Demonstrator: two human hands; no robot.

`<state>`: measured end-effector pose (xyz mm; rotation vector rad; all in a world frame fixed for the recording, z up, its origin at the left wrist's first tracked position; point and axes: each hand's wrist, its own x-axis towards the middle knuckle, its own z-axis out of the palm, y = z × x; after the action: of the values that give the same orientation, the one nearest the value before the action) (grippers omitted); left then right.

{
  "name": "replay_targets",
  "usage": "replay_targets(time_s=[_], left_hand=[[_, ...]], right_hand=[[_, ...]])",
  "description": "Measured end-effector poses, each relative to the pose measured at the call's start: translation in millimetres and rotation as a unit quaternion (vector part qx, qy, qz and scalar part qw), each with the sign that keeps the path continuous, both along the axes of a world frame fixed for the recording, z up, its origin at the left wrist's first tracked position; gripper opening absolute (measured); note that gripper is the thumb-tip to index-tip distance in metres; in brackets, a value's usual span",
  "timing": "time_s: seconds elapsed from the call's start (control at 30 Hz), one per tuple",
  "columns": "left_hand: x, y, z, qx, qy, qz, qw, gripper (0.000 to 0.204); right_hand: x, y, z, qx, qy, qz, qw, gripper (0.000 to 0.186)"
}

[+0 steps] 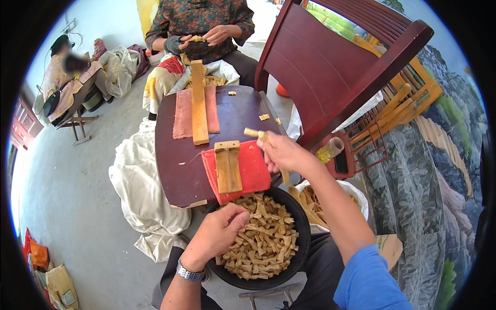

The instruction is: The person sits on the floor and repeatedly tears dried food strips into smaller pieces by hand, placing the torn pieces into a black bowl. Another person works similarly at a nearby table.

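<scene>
My right hand (283, 154) is closed around a tan strip (254, 133) that looks like tofu skin; one end sticks out past the fingertips and a tail hangs below the palm. My left hand (223, 230) hovers at the left rim of a black basin (305, 243), its fingers curled; what they may hold is hidden. Short tan knots (266, 240) of the same material fill the basin. Just beyond it, a small wooden block (229, 168) with a raised end lies on a folded red cloth (256, 168).
A dark red chair seat (173, 170) serves as a table, with a long wooden bar (198, 103) on a pink cloth (182, 116). Loose strips lie in a white sack (361, 201) at right. Across sits a person (204, 26) handling a tan piece. A red chair (320, 67) stands right.
</scene>
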<state>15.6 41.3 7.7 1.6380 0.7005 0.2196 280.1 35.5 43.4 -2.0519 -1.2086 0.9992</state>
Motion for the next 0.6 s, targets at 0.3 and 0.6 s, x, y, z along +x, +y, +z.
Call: replay_targets(time_s=[0.3,0.6], left_hand=[[25.3,-7.7,-1.1,0.303,-0.183,0.135,0.925,0.040],[19.1,-7.9,2.5,0.004,-0.044,0.052,0.998,0.023]], right_hand=[[-40.2,-81.7,27.3,-0.007,-0.198,0.201,0.959,0.022],[-44.3,-97.8,-32.8,0.188,-0.102,0.257,0.942,0.018]])
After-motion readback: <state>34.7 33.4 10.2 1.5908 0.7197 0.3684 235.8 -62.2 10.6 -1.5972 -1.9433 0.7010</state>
